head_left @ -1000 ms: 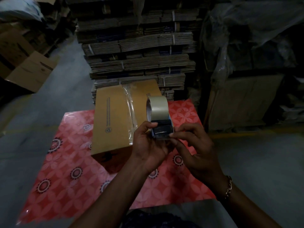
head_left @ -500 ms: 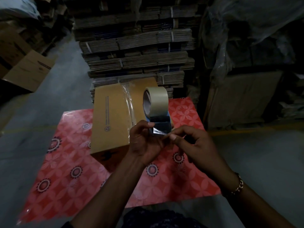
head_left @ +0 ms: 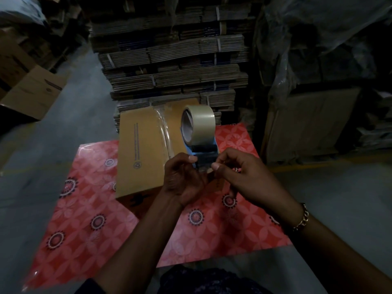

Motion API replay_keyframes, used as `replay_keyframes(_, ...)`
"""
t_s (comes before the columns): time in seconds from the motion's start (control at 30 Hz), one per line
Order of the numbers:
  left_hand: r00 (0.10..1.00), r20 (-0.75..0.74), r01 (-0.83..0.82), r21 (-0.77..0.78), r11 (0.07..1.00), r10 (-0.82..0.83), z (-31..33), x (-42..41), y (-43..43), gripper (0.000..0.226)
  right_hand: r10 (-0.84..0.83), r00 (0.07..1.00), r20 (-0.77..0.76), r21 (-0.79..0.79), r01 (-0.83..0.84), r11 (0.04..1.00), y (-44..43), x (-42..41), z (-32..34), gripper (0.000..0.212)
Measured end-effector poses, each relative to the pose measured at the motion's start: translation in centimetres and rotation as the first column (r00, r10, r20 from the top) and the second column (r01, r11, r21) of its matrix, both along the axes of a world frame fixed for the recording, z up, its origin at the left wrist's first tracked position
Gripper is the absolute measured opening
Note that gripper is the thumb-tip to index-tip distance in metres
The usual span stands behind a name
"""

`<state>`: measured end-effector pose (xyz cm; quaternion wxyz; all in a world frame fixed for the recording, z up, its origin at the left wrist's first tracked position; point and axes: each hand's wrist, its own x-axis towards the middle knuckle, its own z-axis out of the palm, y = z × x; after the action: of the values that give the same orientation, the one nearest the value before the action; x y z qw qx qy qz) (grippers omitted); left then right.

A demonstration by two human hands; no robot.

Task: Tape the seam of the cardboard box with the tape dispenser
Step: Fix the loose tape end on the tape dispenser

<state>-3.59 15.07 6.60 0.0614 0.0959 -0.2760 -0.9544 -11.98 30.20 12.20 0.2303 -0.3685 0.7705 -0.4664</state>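
Note:
A brown cardboard box (head_left: 140, 153) lies on a red patterned mat (head_left: 89, 225), with clear tape running along its centre seam (head_left: 164, 132). In front of the box I hold a blue tape dispenser (head_left: 203, 151) carrying a roll of clear tape (head_left: 199, 124). My left hand (head_left: 182, 179) grips the dispenser from below, thumb on its front. My right hand (head_left: 244, 177) pinches at the dispenser's front edge with thumb and forefinger; whether a tape end sits between them is too dark to tell.
Bundled stacks of flat cardboard (head_left: 174, 60) rise right behind the box. An open carton (head_left: 34, 90) stands at the left on the grey floor. Plastic-wrapped goods (head_left: 318, 49) and a large board (head_left: 307, 124) fill the right side.
Both hands and the dispenser have drifted slightly up and right in view. The right hand's fingers have shifted along the dispenser's front edge. The box has not moved.

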Motion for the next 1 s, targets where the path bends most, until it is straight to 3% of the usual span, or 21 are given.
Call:
replay_keyframes(0.1,1.0,-0.009,0.0,-0.008,1.0,0.0,0.2,0.1,0.0,0.116,0.002,0.998,-0.064,0.054,0.002,0.999,-0.2,-0.1,0.1,0.014)
replay_keyframes(0.47,0.996,-0.037,-0.084,-0.138,0.987,0.079,-0.2,-0.2,0.0,0.083,-0.044,0.995,-0.086,0.054,0.049,0.997,-0.9,-0.2,-0.3,0.016)
replay_keyframes(0.6,0.99,0.006,-0.137,-0.176,0.975,0.14,-0.5,-0.3,0.2,0.056,-0.044,0.996,-0.075,0.046,0.047,0.998,-0.8,0.0,-0.2,0.017)
replay_keyframes(0.73,0.977,0.043,-0.199,-0.188,0.962,0.21,-0.9,-0.3,0.2,0.053,-0.015,1.0,0.019,0.028,0.014,1.0,-0.3,0.3,0.5,0.014)
replay_keyframes(0.83,0.97,0.059,-0.225,-0.161,0.961,0.237,-1.1,-0.1,-0.1,0.059,-0.02,0.983,0.183,-0.035,0.027,0.999,0.0,0.1,1.2,0.007)
replay_keyframes(0.9,0.969,0.051,-0.23,-0.171,0.958,0.242,-1.0,0.1,-0.2,0.058,-0.049,0.952,0.301,-0.075,0.075,0.994,0.3,-0.2,1.6,0.017)
replay_keyframes(1.0,0.968,0.046,-0.237,-0.151,0.96,0.247,-1.1,0.3,-0.3,0.054,-0.091,0.928,0.36,-0.077,0.127,0.989,0.7,-0.2,1.1,0.024)
